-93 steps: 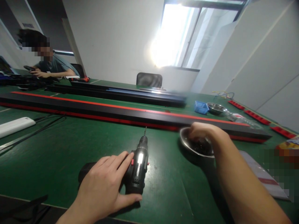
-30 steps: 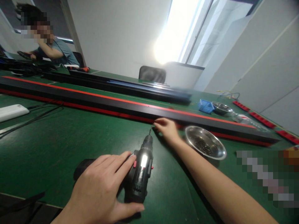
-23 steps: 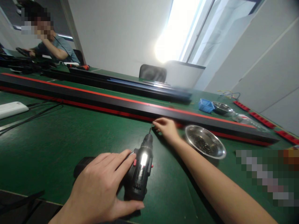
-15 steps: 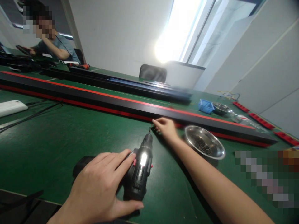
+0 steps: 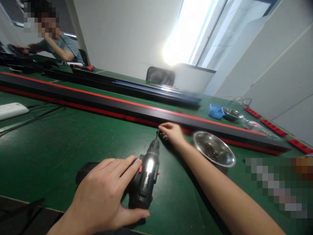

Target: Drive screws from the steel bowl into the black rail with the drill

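Observation:
A black cordless drill [image 5: 148, 176] lies on its side on the green table, its bit pointing away from me. My left hand [image 5: 105, 189] is wrapped round it from the left, fingers over the handle and thumb behind the body. At the tip of the bit [image 5: 157, 133], the thumb and forefinger of my right hand [image 5: 172, 132] are pinched together. Whatever they hold there is too small to make out. Just beyond the fingertips runs a long black bar with red edges [image 5: 117, 106]. Right of my right wrist, a steel bowl [image 5: 226, 156] contains small dark pieces, probably screws.
Behind the bar lie more long dark bars [image 5: 97, 81]. A blue basket [image 5: 215, 111] and a second steel bowl [image 5: 232, 113] stand at the right. A white device [image 5: 13, 111] with black cables is on the left. Another person [image 5: 61, 49] sits at the far left.
My hands and the drill hold almost the same place, the right fingertips still at the bit. The seated person's lower hand has shifted slightly left.

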A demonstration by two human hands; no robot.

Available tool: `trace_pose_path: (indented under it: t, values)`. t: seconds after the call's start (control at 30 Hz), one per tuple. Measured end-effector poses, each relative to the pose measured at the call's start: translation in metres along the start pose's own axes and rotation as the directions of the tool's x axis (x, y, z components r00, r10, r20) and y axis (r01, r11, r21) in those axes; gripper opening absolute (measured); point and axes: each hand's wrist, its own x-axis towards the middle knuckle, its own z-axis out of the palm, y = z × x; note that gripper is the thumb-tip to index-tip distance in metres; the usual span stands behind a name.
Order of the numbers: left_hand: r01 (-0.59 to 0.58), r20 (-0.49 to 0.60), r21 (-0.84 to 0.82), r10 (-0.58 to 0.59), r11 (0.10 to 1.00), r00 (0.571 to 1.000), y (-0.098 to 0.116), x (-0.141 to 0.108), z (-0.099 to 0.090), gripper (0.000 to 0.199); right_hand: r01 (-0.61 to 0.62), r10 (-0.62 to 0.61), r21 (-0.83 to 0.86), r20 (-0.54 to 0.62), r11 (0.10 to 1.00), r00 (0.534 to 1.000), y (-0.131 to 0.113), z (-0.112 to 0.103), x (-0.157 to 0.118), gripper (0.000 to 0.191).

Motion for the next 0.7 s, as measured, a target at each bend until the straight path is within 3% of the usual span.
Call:
trace_pose_path:
  t: [0.7]
  values:
    - [-0.003, 0.004, -0.001, 0.003, 1.0, 1.0, 0.0005, 0.0008, 0.0007, 0.092, -0.012, 0.012, 0.0, 0.075, 1.0, 0.997, 0.0024, -0.0014, 0.0009, 0.014]
